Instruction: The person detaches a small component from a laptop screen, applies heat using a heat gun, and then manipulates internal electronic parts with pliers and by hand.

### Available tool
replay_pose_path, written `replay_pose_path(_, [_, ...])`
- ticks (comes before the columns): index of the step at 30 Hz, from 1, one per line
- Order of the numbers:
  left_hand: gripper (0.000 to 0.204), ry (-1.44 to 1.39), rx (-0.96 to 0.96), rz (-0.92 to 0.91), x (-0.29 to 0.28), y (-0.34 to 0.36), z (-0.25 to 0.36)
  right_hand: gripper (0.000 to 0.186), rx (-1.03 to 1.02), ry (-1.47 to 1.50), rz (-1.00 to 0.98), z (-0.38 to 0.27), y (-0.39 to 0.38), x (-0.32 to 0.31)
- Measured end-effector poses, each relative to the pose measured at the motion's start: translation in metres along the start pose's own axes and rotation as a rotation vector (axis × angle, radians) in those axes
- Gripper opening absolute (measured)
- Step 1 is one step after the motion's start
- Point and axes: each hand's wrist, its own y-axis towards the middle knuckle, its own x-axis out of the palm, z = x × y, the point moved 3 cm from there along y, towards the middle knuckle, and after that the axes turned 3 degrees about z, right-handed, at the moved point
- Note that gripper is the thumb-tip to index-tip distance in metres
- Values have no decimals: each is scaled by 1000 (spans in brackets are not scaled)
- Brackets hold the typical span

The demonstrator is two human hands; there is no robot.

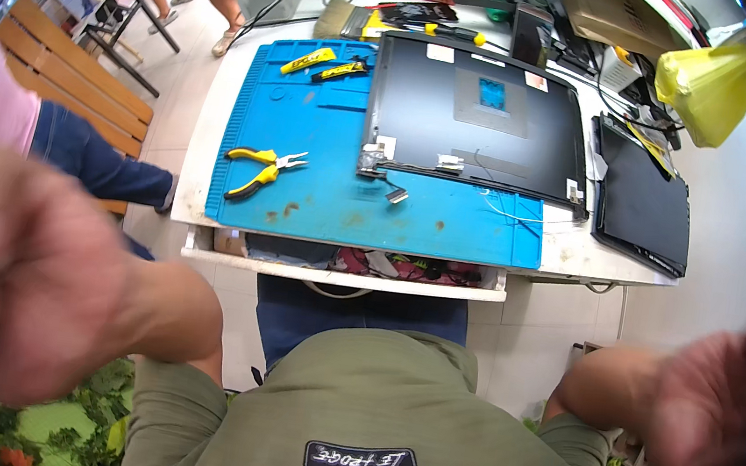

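Note:
My left hand (27, 282) is raised close to the camera at the left rim, its fingers smeared by motion. On the opposite rim, my right hand (703, 409) is also up and blurred. Neither one touches the bench. A dark laptop screen panel (414, 97) lies across a blue work mat (319, 212), with a short cable and connector (396, 195) hanging off its near edge. Left of it rest yellow-and-black pliers (258, 175), jaws slightly apart. Two small yellow-and-black items (309, 61) lie near the mat's far edge.
An open drawer (339, 278) with mixed contents sticks out below the bench. Behind the panel are a wide brush (349, 21) and a screwdriver (456, 34). A black laptop part (645, 203) lies right; a yellow bag (712, 89) hangs above. A person in pink (5, 95) is at left.

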Motion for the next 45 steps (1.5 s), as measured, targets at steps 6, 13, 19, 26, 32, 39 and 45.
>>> replay_pose_path(6, [9,410,-655,-91,66,-107,-123,44,477,401,299,39,-67,191])
replay_pose_path(13, [10,568,-673,-210,107,-146,-161,38,632,433,188,40,-93,271])
replay_pose_path(19, [16,477,-774,-181,99,-157,-163,21,608,336,147,56,-83,273])
replay_pose_path(26, [18,437,-872,-83,88,-167,-171,21,700,516,119,69,-82,285])
replay_pose_path(32, [11,466,-822,-103,69,-158,-173,33,1223,1619,176,81,-95,305])
replay_pose_path(39, [7,593,-694,-257,67,-141,-179,35,1298,1984,107,82,-103,314])
replay_pose_path(45, [10,614,-632,-328,63,-140,-178,36,1314,1855,29,79,-96,316])
